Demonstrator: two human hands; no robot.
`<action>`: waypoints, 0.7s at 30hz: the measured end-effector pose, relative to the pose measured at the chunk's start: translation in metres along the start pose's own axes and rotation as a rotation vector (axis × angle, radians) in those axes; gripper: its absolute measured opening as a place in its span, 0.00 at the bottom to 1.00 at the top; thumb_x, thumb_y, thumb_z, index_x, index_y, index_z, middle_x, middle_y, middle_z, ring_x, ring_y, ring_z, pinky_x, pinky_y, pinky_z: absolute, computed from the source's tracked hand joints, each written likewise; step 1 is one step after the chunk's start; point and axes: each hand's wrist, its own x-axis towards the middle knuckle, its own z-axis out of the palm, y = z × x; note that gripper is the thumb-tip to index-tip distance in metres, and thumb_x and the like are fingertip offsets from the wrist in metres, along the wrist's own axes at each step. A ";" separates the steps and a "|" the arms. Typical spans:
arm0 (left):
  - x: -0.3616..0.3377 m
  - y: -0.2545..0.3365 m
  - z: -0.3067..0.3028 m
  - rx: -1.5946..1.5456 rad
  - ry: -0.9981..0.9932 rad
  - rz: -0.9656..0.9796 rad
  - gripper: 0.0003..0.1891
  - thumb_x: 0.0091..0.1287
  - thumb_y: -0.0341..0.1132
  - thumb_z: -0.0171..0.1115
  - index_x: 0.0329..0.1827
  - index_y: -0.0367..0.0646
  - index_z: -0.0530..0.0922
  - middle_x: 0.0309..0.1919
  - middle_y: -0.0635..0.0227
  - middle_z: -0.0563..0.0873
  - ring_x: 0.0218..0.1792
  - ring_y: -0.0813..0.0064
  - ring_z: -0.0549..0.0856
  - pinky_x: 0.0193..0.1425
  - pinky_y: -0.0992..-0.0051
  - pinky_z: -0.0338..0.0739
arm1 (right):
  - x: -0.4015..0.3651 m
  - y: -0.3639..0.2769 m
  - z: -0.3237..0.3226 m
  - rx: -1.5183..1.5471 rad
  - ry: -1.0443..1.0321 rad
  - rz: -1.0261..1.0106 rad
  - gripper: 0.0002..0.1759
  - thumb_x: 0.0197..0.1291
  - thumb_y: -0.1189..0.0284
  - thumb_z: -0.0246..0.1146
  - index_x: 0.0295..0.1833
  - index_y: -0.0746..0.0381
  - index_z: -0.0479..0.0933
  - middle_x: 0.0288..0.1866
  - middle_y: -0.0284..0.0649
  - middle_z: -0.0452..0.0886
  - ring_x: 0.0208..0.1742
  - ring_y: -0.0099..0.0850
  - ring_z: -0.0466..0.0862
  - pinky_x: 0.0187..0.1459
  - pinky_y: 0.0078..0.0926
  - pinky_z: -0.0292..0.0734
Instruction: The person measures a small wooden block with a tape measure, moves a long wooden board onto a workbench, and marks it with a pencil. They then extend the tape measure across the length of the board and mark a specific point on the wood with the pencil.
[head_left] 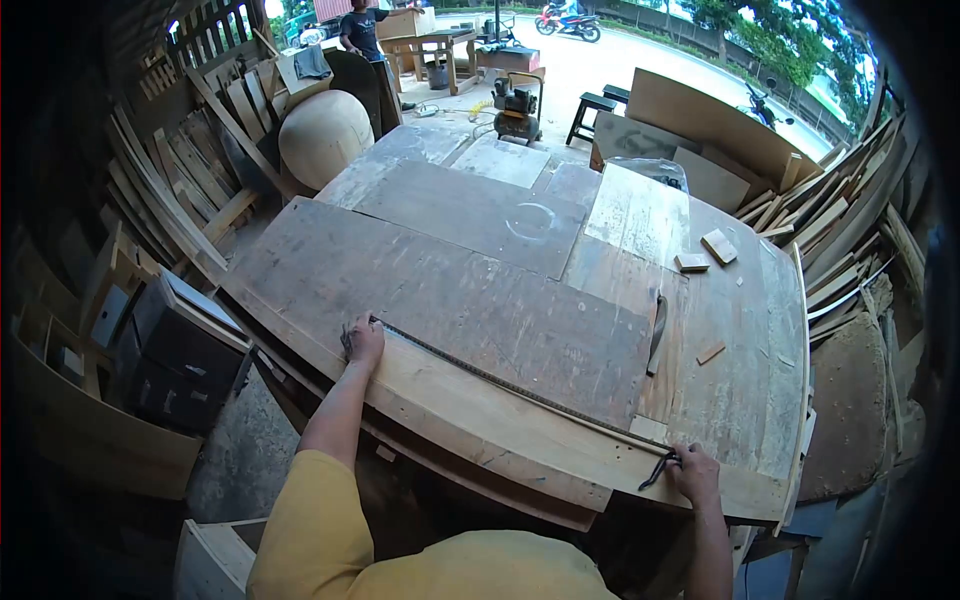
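A long, thin, dark bar (pixel 490 377), which looks like a bar clamp, lies along the near edge of the wooden worktable (pixel 470 420). My left hand (pixel 364 341) is closed around its left end, with a dark piece showing beside the fingers. At the other end my right hand (pixel 694 474) grips the bar, fingers curled. A bent black piece (pixel 656 470) sticks out to the left of that hand and down past the table edge. The fingertips of both hands are partly hidden.
Two small wood blocks (pixel 705 252), a thin wood offcut (pixel 711 352) and a narrow dark curved piece (pixel 657 335) lie on the table's right side. Boards lean at both sides. A compressor (pixel 517 108) stands beyond the table, and a person (pixel 364 32) is farther back.
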 end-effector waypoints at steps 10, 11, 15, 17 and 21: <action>-0.142 0.185 0.016 -0.329 -0.292 0.791 0.17 0.62 0.50 0.69 0.46 0.48 0.86 0.49 0.65 0.86 0.59 0.61 0.79 0.72 0.49 0.58 | 0.001 -0.005 -0.010 0.032 -0.062 0.044 0.20 0.59 0.59 0.68 0.57 0.50 0.81 0.43 0.45 0.82 0.44 0.47 0.86 0.46 0.47 0.80; -0.157 0.200 0.018 -0.326 -0.303 0.777 0.16 0.64 0.50 0.67 0.44 0.48 0.87 0.47 0.65 0.86 0.59 0.61 0.79 0.74 0.48 0.57 | 0.002 -0.006 -0.011 0.029 -0.071 0.046 0.20 0.59 0.59 0.68 0.57 0.50 0.81 0.43 0.45 0.82 0.44 0.47 0.86 0.46 0.47 0.80; -0.185 0.231 0.018 -0.270 -0.458 0.830 0.14 0.63 0.48 0.69 0.39 0.48 0.86 0.41 0.66 0.85 0.55 0.63 0.80 0.72 0.54 0.60 | 0.001 -0.002 -0.008 0.045 -0.052 0.030 0.22 0.58 0.59 0.69 0.58 0.49 0.81 0.43 0.45 0.82 0.44 0.47 0.86 0.45 0.46 0.81; -0.185 0.233 0.019 -0.279 -0.452 0.803 0.13 0.63 0.48 0.69 0.38 0.48 0.86 0.40 0.65 0.85 0.54 0.62 0.81 0.70 0.55 0.61 | 0.001 -0.001 -0.006 0.038 -0.053 0.044 0.22 0.57 0.59 0.70 0.58 0.49 0.81 0.43 0.45 0.81 0.44 0.47 0.86 0.46 0.45 0.81; -0.191 0.250 0.009 -0.364 -0.514 0.729 0.11 0.64 0.43 0.69 0.34 0.45 0.85 0.37 0.64 0.85 0.50 0.60 0.81 0.64 0.60 0.68 | 0.000 -0.003 -0.015 0.062 -0.093 0.034 0.23 0.61 0.57 0.67 0.61 0.48 0.80 0.47 0.47 0.82 0.44 0.49 0.86 0.44 0.46 0.82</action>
